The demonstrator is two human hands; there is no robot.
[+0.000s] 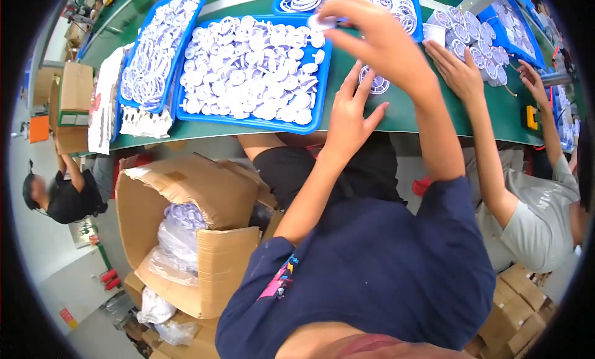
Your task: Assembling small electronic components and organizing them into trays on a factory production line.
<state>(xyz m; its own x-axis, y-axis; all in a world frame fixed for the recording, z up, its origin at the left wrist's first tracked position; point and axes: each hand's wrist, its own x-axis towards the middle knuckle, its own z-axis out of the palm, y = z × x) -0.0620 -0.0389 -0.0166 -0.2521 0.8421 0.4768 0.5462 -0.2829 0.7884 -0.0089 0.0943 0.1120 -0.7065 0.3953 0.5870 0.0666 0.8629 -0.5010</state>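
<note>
Left tray [199, 6]: loaded with white rings [149, 80].
Middle tray [324, 80]: heaped with white discs [248, 68].
White piece [319, 24]: at that tray's top-right corner, blurred, probably round!
Left hand [348, 116]: fingers loosely spread, at the spoked wheel [380, 85] on the green table [400, 114].
Right hand [381, 43]: narrow pinch, holding the white piece.

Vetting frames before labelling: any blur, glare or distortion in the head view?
Head view: the right hand and the white part it pinches look soft, probably motion blur; the left hand is crisper. Head view: white pieces in the middle blue tray are washed out, fine detail lost. Head view: fisheye bends the green table, and the picture's corners go black.
</note>
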